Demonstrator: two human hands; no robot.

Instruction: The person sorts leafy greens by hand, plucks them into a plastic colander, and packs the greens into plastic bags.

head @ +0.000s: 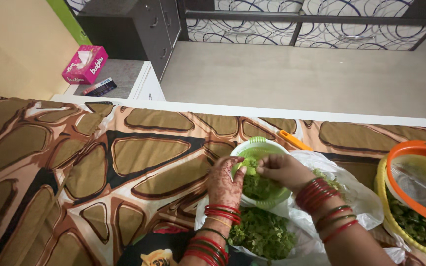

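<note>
Both hands work over a green bowl [261, 148] resting on a patterned bedsheet [124, 162]. The left hand [225, 182] and right hand [284, 170] meet above the bowl, fingertips pressed together, pinching a sprig of greens [250, 167]. More greens fill the bowl and lie on a white plastic bag [356, 197] beneath the wrists. A yellow basket [385, 207] with an orange lid [415, 148] sits near the right arm.

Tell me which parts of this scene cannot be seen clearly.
- Head view: inside of the green bowl, covered by the left hand and right hand.
- What the fingertips pinch: too small.
- Yellow basket: cut off by the right edge, its greens under the orange lid.
</note>
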